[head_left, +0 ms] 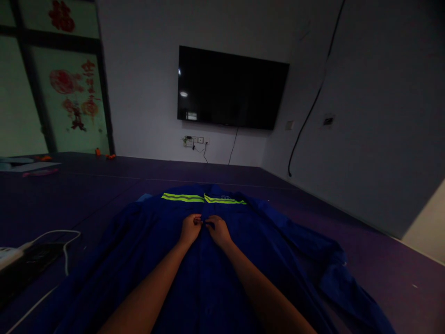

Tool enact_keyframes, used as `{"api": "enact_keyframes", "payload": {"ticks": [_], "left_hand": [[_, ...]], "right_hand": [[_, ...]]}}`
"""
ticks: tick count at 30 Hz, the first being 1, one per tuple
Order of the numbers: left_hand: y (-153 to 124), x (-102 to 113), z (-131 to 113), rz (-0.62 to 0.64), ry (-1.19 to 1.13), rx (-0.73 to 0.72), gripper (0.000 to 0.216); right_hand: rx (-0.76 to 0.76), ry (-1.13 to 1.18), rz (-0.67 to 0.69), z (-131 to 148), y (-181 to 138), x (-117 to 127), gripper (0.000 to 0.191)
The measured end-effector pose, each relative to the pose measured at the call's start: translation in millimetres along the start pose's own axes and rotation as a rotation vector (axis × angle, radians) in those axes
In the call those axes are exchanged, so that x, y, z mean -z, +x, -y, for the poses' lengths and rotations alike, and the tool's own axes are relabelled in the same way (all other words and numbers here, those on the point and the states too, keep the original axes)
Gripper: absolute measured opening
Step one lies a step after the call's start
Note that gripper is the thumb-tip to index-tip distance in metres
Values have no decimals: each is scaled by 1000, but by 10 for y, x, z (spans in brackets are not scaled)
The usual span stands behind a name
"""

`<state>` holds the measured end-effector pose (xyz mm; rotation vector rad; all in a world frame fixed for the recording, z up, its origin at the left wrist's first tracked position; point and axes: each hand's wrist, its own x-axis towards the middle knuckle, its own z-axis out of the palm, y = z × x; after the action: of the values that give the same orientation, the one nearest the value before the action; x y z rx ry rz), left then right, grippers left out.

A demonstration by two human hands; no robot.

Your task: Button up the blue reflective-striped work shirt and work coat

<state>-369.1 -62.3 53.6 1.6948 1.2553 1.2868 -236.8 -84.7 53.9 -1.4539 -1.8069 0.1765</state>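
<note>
- The blue jacket [278,241] lies spread flat on the purple floor [382,273], straight ahead; its yellow stripes [203,198] sit at the far end
- Left hand [190,229] and right hand [218,230] meet at the jacket's middle seam, fingertips nearly touching; both are pinched narrow on the cloth there
- A sleeve [333,269] lies bunched out to the right, well apart from the hands
- To the left, a white cable [66,246] loops beside a power strip [9,256], near the jacket's edge
- A dark TV [231,88] hangs on the far wall; sockets [194,140] below it; a window [69,93] with red decorations at the left
</note>
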Motion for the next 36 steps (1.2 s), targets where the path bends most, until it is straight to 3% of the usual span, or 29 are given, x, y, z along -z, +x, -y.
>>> {"api": "enact_keyframes", "payload": {"ticks": [5,9,14,27,36], "left_hand": [[1,12,-55,-7,237,-68,6],[-18,19,-95,11,312,-82,9],[-17,25,-118,23,296,-68,12],[17,0,-68,15,199,-41,14],[13,-3,-40,-30,121,-47,13]], "right_hand": [[-14,17,3,4,19,-3,18],[-20,26,-11,-3,32,-6,15],[-64,-24,-34,-9,45,-21,5],[-141,-131,30,-3,70,-19,14],[-140,-79,-44,29,69,-14,14]]}}
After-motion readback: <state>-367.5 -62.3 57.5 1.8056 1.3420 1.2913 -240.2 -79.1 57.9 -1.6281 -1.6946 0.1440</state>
